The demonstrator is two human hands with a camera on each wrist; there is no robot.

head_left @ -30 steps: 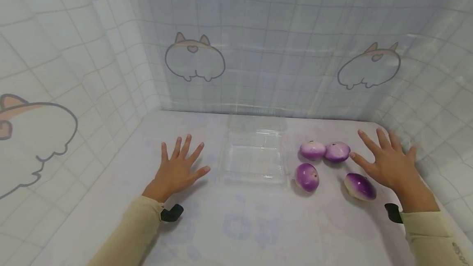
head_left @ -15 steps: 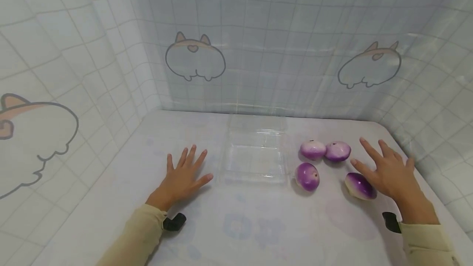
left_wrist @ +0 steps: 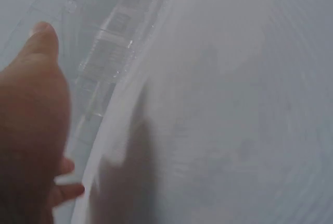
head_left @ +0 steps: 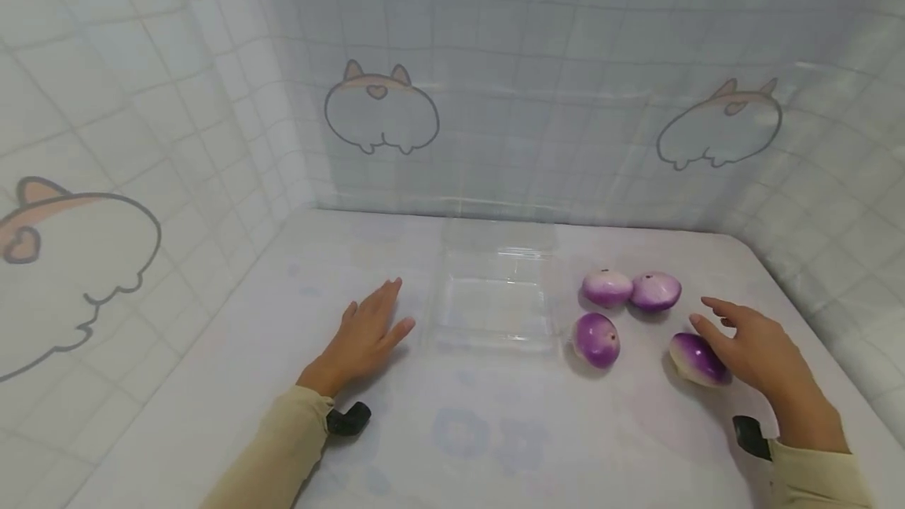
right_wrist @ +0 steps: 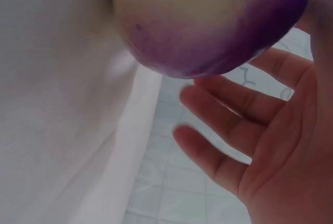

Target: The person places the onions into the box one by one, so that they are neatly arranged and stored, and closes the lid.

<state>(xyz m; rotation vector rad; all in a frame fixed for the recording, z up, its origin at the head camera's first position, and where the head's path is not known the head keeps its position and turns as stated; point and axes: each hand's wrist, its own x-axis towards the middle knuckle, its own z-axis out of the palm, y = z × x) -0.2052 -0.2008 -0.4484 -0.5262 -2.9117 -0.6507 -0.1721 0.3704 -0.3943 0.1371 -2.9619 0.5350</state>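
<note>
Several purple-and-white bulbs, onions or turnips, lie right of a clear plastic box (head_left: 496, 342). Two of them (head_left: 606, 287) (head_left: 656, 291) sit side by side at the back, and one (head_left: 596, 338) lies beside the box. My right hand (head_left: 752, 348) is against the nearest bulb (head_left: 695, 357), its fingers loose and spread. The right wrist view shows that bulb (right_wrist: 208, 21) close above the open palm of my right hand (right_wrist: 276, 156). My left hand (head_left: 364, 336) lies flat on the table just left of the box. The left wrist view shows my left hand (left_wrist: 31, 130) beside the box wall (left_wrist: 109, 41).
The white-covered table (head_left: 495, 430) is walled in on the left, back and right by a tiled curtain (head_left: 495, 100) printed with cartoon animals. A black wrist strap (head_left: 349, 419) shows at each beige sleeve.
My right hand has lowered and drawn back onto the nearest bulb, fingers less spread. My left hand has slid right, closer to the box, with its fingers drawn together.
</note>
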